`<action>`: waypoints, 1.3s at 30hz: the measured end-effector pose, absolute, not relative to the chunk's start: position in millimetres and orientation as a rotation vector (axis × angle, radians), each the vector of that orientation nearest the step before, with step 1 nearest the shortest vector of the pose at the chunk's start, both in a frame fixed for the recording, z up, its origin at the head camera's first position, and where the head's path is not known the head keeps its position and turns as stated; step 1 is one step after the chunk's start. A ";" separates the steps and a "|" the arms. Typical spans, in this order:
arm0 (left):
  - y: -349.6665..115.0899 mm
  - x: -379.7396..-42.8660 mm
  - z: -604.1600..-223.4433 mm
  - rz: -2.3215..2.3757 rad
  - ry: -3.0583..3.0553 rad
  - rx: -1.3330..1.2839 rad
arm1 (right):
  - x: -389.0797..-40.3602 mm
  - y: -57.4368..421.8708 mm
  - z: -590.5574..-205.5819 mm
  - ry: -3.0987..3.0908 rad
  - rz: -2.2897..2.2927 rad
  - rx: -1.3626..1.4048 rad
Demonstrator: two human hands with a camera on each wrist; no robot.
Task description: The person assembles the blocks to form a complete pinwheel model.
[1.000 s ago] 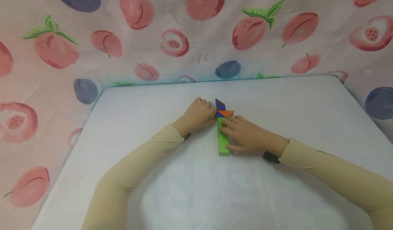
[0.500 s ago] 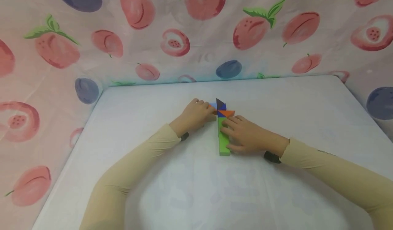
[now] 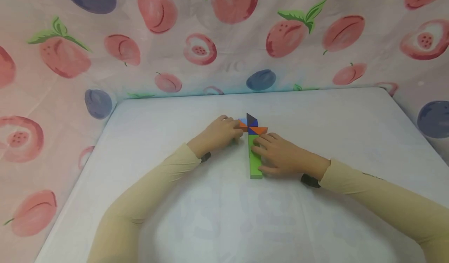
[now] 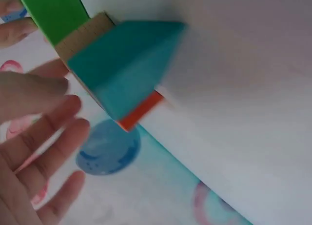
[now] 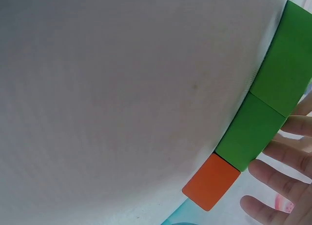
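Observation:
Several triangular blocks form a pinwheel shape on the table in the head view: a light blue block [image 3: 243, 120], an orange block [image 3: 244, 128], a dark block [image 3: 250, 120], blue blocks [image 3: 255, 123] and another orange block [image 3: 260, 130]. Below it runs a stem of green blocks [image 3: 256, 168]. My left hand [image 3: 216, 135] is at the pinwheel's left side, its fingertips by the left orange block. In the left wrist view its fingers extend loosely beside a teal block [image 4: 124, 64]. My right hand [image 3: 280, 154] touches the green stem's right side with relaxed fingers.
The white tabletop [image 3: 224, 216] surrounds the blocks. A fruit-patterned cloth [image 3: 224, 41] hangs behind and along the sides. Dark camera mounts [image 3: 310, 180] sit under both wrists.
My left hand has drawn back to the left, uncovering the light blue block and the left orange block. The right hand stays at the green blocks.

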State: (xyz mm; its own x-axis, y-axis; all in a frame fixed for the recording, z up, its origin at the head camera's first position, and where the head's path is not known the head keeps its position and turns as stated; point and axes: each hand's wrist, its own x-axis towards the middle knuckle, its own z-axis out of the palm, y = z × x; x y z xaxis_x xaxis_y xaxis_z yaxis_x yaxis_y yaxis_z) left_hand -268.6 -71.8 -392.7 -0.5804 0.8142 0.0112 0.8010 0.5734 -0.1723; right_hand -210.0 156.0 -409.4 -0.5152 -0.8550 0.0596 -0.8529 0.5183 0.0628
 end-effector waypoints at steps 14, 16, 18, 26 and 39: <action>-100.8 -261.3 -402.8 0.324 -2.868 -1.111 | -210.1 155.8 -411.6 -2.674 -0.035 1.493; -99.0 -261.5 -404.4 0.305 -2.880 -1.128 | -210.2 155.7 -412.2 -2.671 -0.035 1.493; -96.0 -260.9 -404.7 0.279 -2.891 -1.153 | -210.3 155.8 -412.6 -2.669 -0.038 1.495; -85.2 -258.1 -400.2 0.236 -2.896 -1.175 | -210.5 155.9 -410.7 -2.661 -0.037 1.501; -74.1 -265.0 -405.3 0.231 -2.842 -1.185 | -210.5 156.1 -411.1 -2.636 -0.046 1.504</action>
